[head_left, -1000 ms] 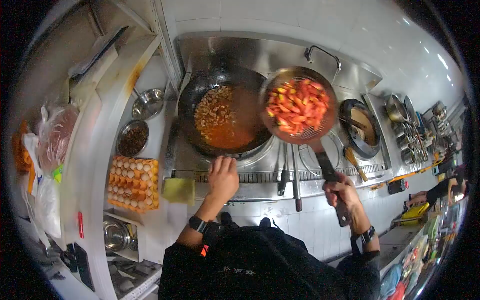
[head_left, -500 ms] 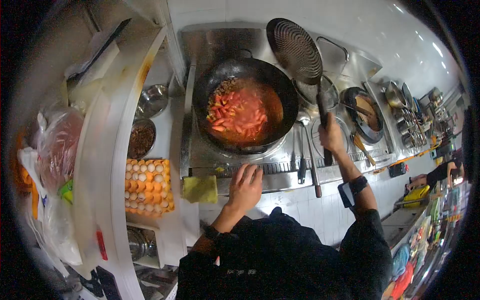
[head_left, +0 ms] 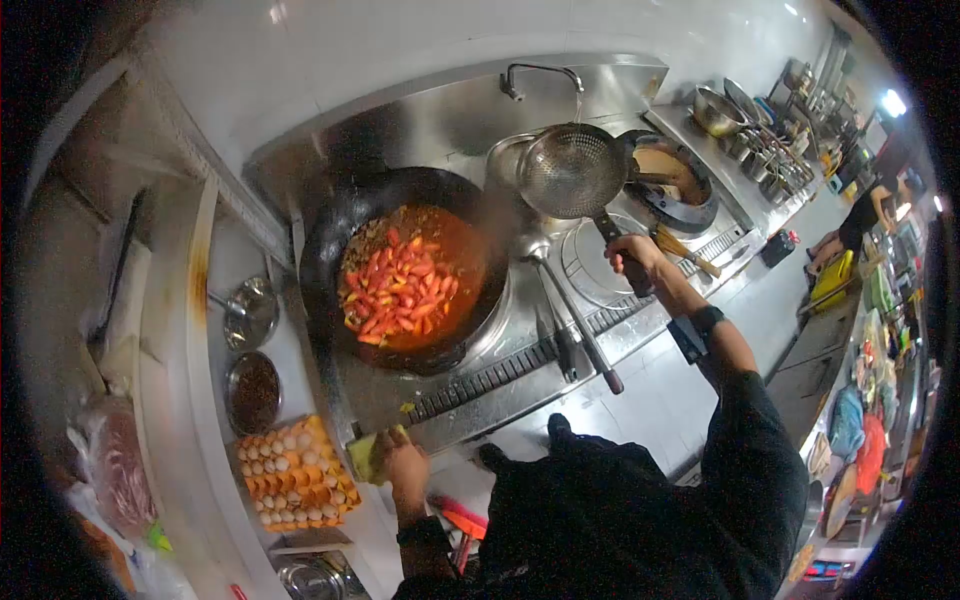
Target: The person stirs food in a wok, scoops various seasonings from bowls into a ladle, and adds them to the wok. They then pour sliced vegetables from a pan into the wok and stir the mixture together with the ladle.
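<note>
My right hand (head_left: 636,262) is wrapped round the dark handle of a perforated metal strainer (head_left: 572,170). The strainer's bowl hangs over the stove, right of the wok, partly hiding a round pot behind it. At the counter's front edge my left hand (head_left: 405,470) has its fingers closed on a folded yellow-green cloth (head_left: 368,457). In the black wok (head_left: 330,235) lie chopped red pieces (head_left: 400,290), browned minced bits and reddish liquid. A ladle (head_left: 575,300) with a long handle rests on the stove between the wok and my right hand.
An orange tray of eggs (head_left: 297,475) stands at the left, below a bowl of dark food (head_left: 253,393) and a metal bowl (head_left: 251,313). A tap (head_left: 540,68) sits behind the stove. Farther right are a second dark pan (head_left: 685,205) and another person (head_left: 865,220).
My right hand has lowered the strainer from its raised tilt towards the stovetop. My left hand has moved left from the stove's edge and taken hold of the cloth. The view has turned.
</note>
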The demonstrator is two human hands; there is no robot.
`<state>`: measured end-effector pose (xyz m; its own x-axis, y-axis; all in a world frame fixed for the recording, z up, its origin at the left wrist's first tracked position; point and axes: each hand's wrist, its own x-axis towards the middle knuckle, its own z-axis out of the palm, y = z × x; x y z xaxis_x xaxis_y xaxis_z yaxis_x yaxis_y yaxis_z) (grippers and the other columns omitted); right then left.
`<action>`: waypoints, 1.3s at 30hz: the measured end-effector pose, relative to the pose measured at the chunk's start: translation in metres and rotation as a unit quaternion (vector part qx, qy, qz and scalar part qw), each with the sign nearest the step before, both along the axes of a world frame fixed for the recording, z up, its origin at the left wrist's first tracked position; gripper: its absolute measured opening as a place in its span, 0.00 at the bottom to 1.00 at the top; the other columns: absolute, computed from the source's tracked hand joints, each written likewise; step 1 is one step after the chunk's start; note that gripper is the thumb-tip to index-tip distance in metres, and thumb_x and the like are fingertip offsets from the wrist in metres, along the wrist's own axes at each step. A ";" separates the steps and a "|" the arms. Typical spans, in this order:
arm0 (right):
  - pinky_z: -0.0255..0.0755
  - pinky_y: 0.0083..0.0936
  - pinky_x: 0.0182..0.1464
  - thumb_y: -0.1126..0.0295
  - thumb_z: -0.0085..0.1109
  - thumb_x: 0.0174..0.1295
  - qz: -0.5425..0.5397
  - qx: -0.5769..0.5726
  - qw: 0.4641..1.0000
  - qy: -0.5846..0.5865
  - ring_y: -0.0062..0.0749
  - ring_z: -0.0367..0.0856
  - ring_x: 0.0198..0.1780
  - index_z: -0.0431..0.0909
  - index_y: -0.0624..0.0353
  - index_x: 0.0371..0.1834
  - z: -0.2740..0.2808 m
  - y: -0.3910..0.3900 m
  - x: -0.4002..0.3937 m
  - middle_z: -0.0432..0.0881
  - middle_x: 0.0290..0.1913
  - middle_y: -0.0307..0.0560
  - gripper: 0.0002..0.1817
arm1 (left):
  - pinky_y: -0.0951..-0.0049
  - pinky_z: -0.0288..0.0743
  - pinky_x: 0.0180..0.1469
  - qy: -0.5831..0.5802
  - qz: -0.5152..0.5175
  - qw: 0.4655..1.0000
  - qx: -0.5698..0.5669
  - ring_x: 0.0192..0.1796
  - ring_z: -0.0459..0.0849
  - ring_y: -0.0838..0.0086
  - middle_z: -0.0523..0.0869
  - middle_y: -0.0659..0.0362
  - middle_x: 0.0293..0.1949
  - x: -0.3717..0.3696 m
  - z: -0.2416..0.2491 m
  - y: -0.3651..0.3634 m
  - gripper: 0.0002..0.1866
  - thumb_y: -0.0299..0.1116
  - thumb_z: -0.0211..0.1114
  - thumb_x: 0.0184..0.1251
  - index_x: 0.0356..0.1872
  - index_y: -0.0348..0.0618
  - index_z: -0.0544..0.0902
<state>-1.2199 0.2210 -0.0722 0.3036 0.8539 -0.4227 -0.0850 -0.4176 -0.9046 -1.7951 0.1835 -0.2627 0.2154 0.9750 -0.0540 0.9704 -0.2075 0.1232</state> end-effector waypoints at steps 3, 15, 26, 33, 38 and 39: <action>0.69 0.20 0.23 0.75 0.46 0.57 -0.040 0.012 0.963 0.266 0.25 0.71 0.19 0.69 0.66 0.33 -0.031 0.037 0.028 0.73 0.24 0.44 0.05 | 0.57 0.67 0.58 -0.075 0.068 0.991 -0.084 0.56 0.73 0.48 0.73 0.40 0.55 0.032 0.091 -0.004 0.26 0.35 0.57 0.57 0.58 0.37 0.70; 0.77 0.27 0.28 0.72 0.47 0.62 -0.011 0.031 0.947 0.320 0.29 0.77 0.24 0.69 0.71 0.43 -0.074 0.051 0.082 0.78 0.32 0.50 0.12 | 0.59 0.72 0.52 -0.083 0.034 0.995 0.038 0.48 0.78 0.50 0.80 0.42 0.46 0.108 0.118 -0.045 0.18 0.30 0.58 0.56 0.48 0.34 0.77; 0.73 0.17 0.23 0.74 0.43 0.61 -0.015 0.109 0.921 0.374 0.26 0.74 0.29 0.62 0.71 0.54 -0.074 -0.012 0.130 0.78 0.45 0.60 0.18 | 0.58 0.71 0.51 -0.164 0.027 0.986 -0.019 0.48 0.79 0.52 0.80 0.44 0.46 0.150 0.119 -0.021 0.20 0.32 0.58 0.58 0.52 0.38 0.75; 0.60 0.19 0.18 0.70 0.48 0.55 -0.002 -0.052 0.836 0.546 0.25 0.68 0.21 0.68 0.61 0.32 -0.086 0.021 0.103 0.70 0.23 0.42 0.06 | 0.58 0.71 0.51 -0.141 -0.012 0.990 -0.014 0.48 0.79 0.51 0.80 0.45 0.45 0.162 0.129 -0.008 0.17 0.33 0.58 0.58 0.49 0.41 0.78; 0.62 0.22 0.17 0.77 0.48 0.54 -0.131 0.012 0.953 0.272 0.26 0.68 0.16 0.70 0.63 0.27 -0.075 0.018 0.076 0.72 0.21 0.43 0.02 | 0.60 0.72 0.49 -0.229 -0.022 0.973 0.015 0.46 0.78 0.52 0.81 0.47 0.41 0.157 0.146 -0.007 0.14 0.30 0.57 0.58 0.45 0.40 0.79; 0.64 0.24 0.17 0.76 0.49 0.53 -0.127 0.046 0.979 0.150 0.26 0.72 0.19 0.71 0.65 0.28 -0.078 0.013 0.076 0.73 0.21 0.45 0.03 | 0.60 0.72 0.48 -0.259 -0.011 0.966 0.012 0.46 0.78 0.52 0.81 0.47 0.40 0.154 0.149 -0.010 0.13 0.29 0.57 0.58 0.44 0.39 0.79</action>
